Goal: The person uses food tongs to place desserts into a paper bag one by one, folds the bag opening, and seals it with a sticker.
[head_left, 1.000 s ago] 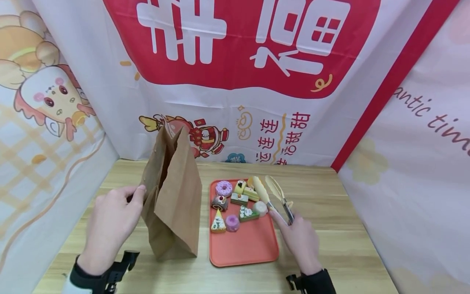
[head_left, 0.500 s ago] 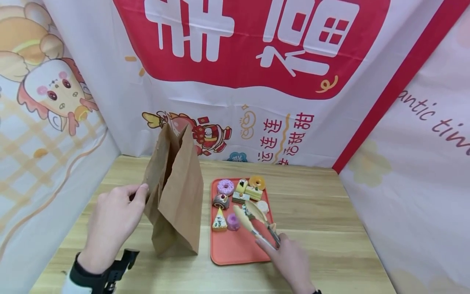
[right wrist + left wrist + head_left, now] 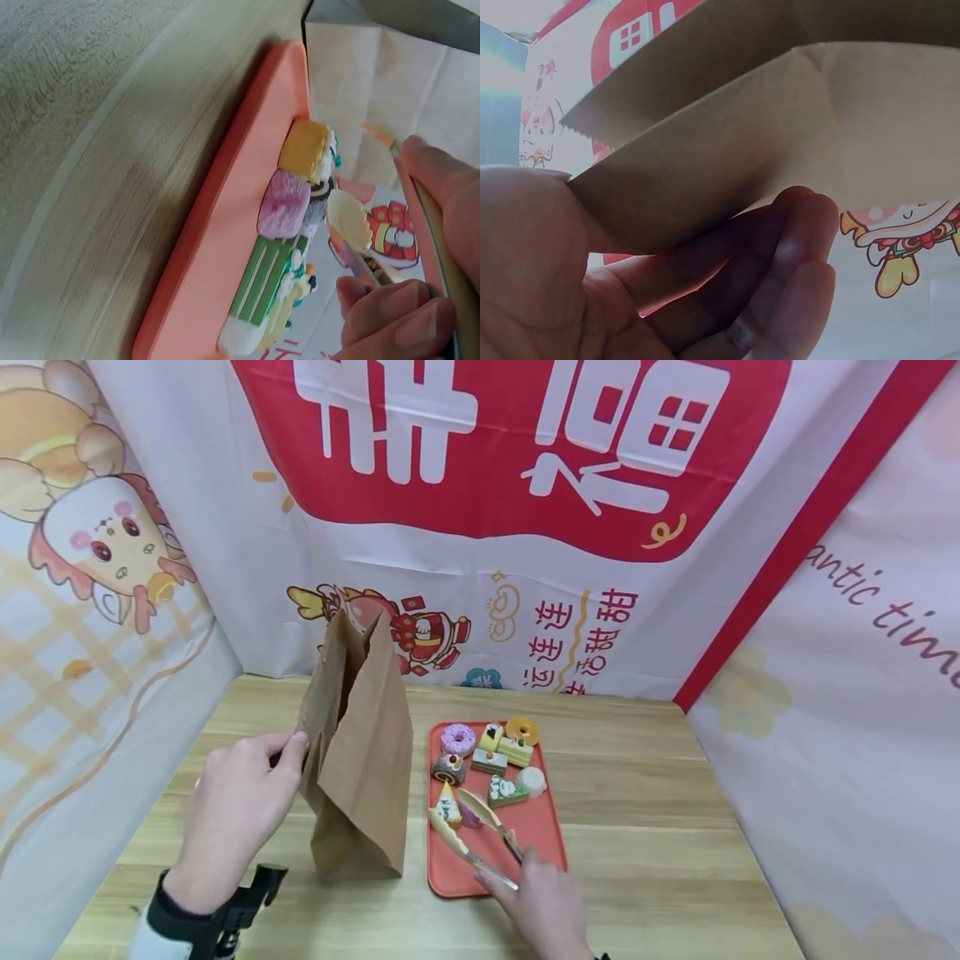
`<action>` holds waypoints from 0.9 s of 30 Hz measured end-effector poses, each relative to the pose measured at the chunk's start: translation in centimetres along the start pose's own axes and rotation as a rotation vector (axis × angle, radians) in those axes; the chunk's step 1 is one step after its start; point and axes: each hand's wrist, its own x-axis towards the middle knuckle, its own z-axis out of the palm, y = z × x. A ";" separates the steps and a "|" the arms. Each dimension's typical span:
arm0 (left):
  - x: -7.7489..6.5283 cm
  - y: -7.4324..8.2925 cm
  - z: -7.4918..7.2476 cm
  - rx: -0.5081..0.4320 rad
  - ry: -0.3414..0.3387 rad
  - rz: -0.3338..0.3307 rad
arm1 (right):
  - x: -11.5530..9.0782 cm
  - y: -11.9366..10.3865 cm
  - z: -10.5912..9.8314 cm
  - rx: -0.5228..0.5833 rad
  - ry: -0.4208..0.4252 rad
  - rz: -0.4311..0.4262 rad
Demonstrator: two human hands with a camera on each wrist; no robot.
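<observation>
My left hand (image 3: 243, 806) pinches the left rim of a brown paper bag (image 3: 367, 768), which stands upright with its mouth parted. In the left wrist view, the thumb and curled fingers (image 3: 802, 232) are at the bag's paper edge. My right hand (image 3: 547, 906) grips a pair of tongs (image 3: 452, 837). Their cream tips are spread above the lower left of a red tray (image 3: 543, 839), over a triangular toy cake slice (image 3: 447, 804) and a small purple toy cake (image 3: 469, 817). In the right wrist view, the purple cake (image 3: 283, 206) sits beside the slice's yellow side (image 3: 302, 150), apart from the tips.
Several other toy sweets fill the tray's upper part, among them a purple donut (image 3: 457, 739), an orange donut (image 3: 522, 730), a chocolate roll (image 3: 448, 768) and a green cake slice (image 3: 506, 791). The wooden table (image 3: 637, 827) ends at printed cloth walls (image 3: 480, 560).
My right hand has carried the tongs from the tray's upper right, down and left, to above the triangular slice and purple cake. The left hand keeps its hold on the bag.
</observation>
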 end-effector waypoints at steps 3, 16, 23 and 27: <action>-0.1 0.0 0.2 0.005 -0.005 0.003 | -0.3 -0.4 0.3 -0.021 0.006 0.000; -0.3 0.1 0.5 0.008 0.008 0.024 | -0.4 -3.0 1.2 -0.083 0.039 0.004; -0.3 0.0 0.6 0.000 0.011 0.026 | -0.2 -3.0 1.9 -0.085 0.094 -0.032; -0.3 0.1 0.5 -0.006 0.008 0.022 | 0.0 -2.7 1.9 -0.103 0.095 -0.066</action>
